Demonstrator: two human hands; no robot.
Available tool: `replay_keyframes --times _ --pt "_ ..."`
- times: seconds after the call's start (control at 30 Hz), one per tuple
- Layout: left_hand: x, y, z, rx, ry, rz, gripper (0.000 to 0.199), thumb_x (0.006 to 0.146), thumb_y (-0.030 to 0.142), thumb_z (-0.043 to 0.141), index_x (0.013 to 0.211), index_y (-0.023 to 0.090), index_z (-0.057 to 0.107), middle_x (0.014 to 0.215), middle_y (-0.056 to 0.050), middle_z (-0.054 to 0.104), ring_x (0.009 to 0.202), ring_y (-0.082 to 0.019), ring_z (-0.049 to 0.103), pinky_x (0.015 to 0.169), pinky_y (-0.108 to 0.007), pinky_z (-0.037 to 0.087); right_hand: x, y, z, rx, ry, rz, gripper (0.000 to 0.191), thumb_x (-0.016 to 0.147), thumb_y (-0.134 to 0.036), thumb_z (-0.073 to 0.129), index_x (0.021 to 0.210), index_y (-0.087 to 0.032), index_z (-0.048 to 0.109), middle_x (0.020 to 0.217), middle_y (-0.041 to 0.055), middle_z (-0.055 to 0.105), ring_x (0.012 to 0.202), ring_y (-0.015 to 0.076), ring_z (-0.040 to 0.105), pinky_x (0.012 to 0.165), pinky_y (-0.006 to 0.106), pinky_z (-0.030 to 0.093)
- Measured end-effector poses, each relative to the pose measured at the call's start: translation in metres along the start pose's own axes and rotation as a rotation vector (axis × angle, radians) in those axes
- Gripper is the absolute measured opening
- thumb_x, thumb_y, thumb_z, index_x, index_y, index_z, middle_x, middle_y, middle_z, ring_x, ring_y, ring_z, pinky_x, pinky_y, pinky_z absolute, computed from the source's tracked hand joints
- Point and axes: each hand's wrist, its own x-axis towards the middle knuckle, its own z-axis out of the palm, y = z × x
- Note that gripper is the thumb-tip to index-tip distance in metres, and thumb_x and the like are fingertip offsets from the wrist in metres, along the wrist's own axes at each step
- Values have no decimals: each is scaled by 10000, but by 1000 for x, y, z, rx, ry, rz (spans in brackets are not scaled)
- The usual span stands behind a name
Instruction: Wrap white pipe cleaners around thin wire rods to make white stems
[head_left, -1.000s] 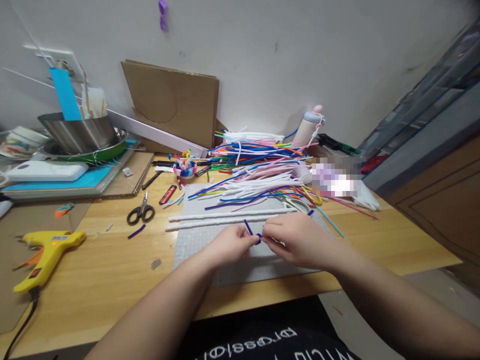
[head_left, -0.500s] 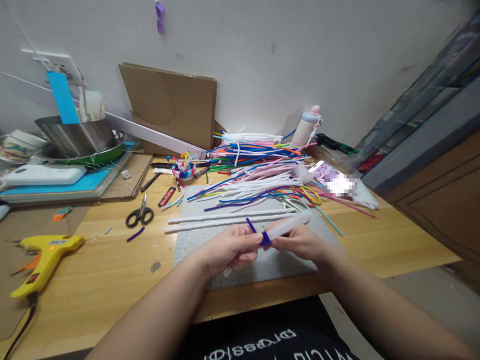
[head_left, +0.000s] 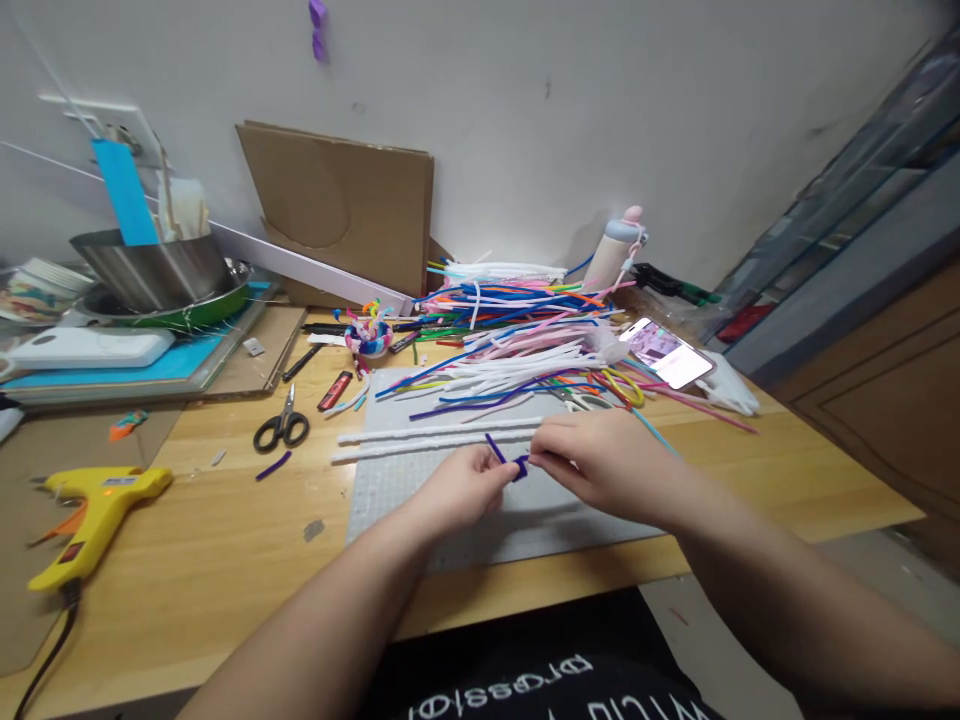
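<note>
A short purple pipe cleaner, bent into a small loop with one straight end sticking up, is pinched in my left hand. My right hand is closed at the loop's right side, its fingertips on the purple end. Both hands are over the grey cutting mat. Two long white pipe cleaners lie across the mat just behind my hands. The white tube is not visible now.
Behind the mat lies a heap of coloured pipe cleaners. A phone and bottle are at the back right. Black scissors, a lighter and a yellow glue gun lie to the left.
The translucent white tube has gone from view between my hands. My right hand has turned over and its fingertips now meet the purple loop, while my left hand still pinches it.
</note>
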Motion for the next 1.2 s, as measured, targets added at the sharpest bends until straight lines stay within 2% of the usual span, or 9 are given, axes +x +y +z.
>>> replay_keyframes --times 0.1,0.3,0.4,0.53,0.63,0.73,0.83,1.03,1.2 --pt "0 0 0 -257 -6 21 352 778 481 512 612 186 411 438 70 397 351 -55 274 365 -196 175 -10 -6 9 50 166 29 175 888 -240 467 821 -172 614 756 44 627 704 166 562 604 274 347" --pt "-7 4 -2 -738 -271 8 391 792 476 546 606 193 350 413 108 261 346 -33 106 338 -174 69 -13 -6 32 527 455 75 82 868 -193 537 874 -191 619 742 26 608 673 142 545 624 266 413" --pt "-9 2 -4 -871 -422 -20 372 797 425 558 595 184 359 415 99 264 338 -31 112 329 -169 71 -9 -4 45 812 536 59 53 846 -203 581 837 -217 631 856 35 628 799 167 579 731 304 458" --pt "-10 -2 -6 -952 -656 -85 312 813 405 532 630 171 436 384 78 308 293 -34 167 309 -173 97 -6 -5 51 1177 401 -57 95 864 -236 562 867 -237 657 1087 51 618 1046 215 548 928 406 409" --pt "-10 -3 -8 -962 -766 -133 233 791 385 565 736 168 499 418 24 482 259 -52 309 285 -169 137 -9 -5 51 1304 260 -104 130 871 -248 553 905 -226 677 1017 62 652 1004 214 576 910 395 427" --pt "-9 -3 -8 -930 -808 -178 304 756 429 605 739 135 528 577 -72 620 360 -107 522 257 -159 176 -14 -4 52 1367 234 -51 116 854 -251 581 897 -216 683 980 60 661 869 191 620 838 365 466" --pt "-7 -2 -5 -918 -714 -165 324 746 431 629 790 126 528 678 -45 598 413 -96 559 262 -143 263 -16 -2 51 1373 265 56 79 826 -268 617 836 -216 676 881 40 673 798 179 624 773 334 484" --pt "1 -1 5 -654 -82 120 335 747 406 639 917 201 435 820 22 524 437 -73 546 310 -164 385 -8 -3 47 1168 365 302 163 797 -316 630 749 -164 662 727 35 651 723 163 605 696 285 480" --pt "3 -4 8 -340 170 251 205 800 361 567 867 181 493 786 8 572 524 -89 562 442 -194 430 1 -8 56 1167 407 413 193 781 -338 622 721 -155 622 696 23 628 688 156 594 665 287 478"
